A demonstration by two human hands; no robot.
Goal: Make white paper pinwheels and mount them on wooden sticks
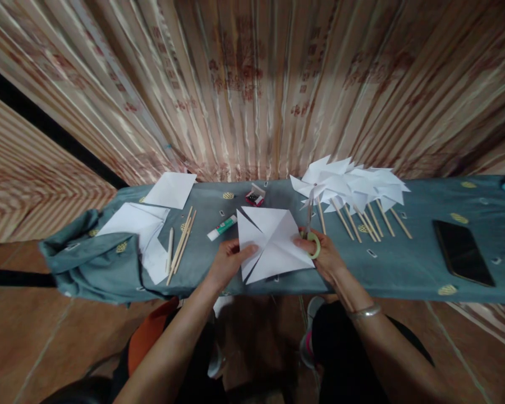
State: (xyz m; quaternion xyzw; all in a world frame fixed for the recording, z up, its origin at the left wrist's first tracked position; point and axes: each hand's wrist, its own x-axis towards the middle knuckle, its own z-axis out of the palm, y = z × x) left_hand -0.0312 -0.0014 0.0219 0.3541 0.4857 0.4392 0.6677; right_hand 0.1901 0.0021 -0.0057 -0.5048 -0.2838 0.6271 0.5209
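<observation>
A square sheet of white paper [273,235] is held in front of me, with diagonal creases and two slits cut in from its left corners. My left hand [228,262] pinches its left edge, thumb on top between the slits. On the opposite edge, my right hand [326,257] grips the paper, with a pair of scissors [315,245] also in its fingers. The pale green scissor handles sit by the thumb and the blades point away from me. Just left of the paper lies a glue stick [222,228]. A small open red box [255,195] stands behind it.
Several paper pinwheels [353,182] on wooden sticks lie back right. On the left are white sheets [128,220], several thin wooden sticks [182,246] and a pale pencil-like stick [169,250]. A phone [463,252] rests on the grey-green cloth [421,224] at right. Curtains [244,90] hang behind.
</observation>
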